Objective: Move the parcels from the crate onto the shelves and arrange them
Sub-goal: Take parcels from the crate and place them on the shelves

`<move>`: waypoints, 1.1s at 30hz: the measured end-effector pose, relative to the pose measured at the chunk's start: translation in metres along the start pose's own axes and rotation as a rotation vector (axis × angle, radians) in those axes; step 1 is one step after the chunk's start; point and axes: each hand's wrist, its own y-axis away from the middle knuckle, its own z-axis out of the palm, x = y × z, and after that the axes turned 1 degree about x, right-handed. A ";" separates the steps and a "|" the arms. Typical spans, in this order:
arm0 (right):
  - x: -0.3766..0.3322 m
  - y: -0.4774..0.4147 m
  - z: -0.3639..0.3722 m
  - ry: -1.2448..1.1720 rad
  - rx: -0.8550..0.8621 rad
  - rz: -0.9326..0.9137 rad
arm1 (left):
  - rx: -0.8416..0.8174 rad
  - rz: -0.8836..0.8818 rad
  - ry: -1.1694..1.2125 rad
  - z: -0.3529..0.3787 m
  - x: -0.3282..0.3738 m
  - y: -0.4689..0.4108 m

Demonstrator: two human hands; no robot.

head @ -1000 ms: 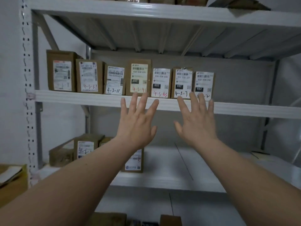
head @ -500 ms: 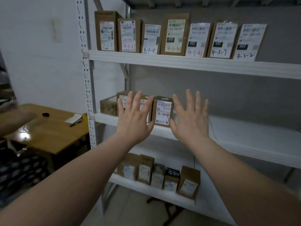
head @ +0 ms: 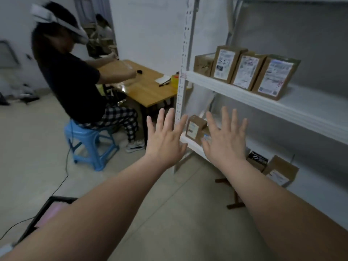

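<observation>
We hold our left hand [head: 165,136] and right hand [head: 226,136] spread wide and empty at frame centre, with parcels [head: 244,72] standing on the shelf [head: 235,89] at upper right, nearer the right hand, and the crate not plainly in view, though it is perhaps the dark frame [head: 47,208] at lower left.

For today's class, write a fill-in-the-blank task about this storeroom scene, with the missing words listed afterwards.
1. The left hand and the right hand both hold ____.
2. The seated person sits on a ____ stool.
3. The small tub on the wooden table is ____.
Missing words: nothing; blue; yellow.
</observation>
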 end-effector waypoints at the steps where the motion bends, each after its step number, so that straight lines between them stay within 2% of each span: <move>1: -0.018 0.004 0.002 -0.011 -0.008 -0.036 | -0.009 -0.036 -0.007 0.002 -0.015 0.012; 7: -0.135 0.034 0.008 -0.085 -0.081 -0.192 | -0.088 -0.223 -0.043 0.005 -0.115 0.099; 19: -0.416 0.121 0.032 -0.192 -0.252 -0.496 | -0.310 -0.630 -0.141 0.005 -0.356 0.305; 24: -0.474 0.145 0.053 -0.199 -0.320 -0.566 | -0.382 -0.705 -0.120 0.024 -0.397 0.354; 33: -0.530 0.136 0.108 -0.167 -0.439 -0.654 | -0.501 -0.823 -0.099 0.068 -0.447 0.382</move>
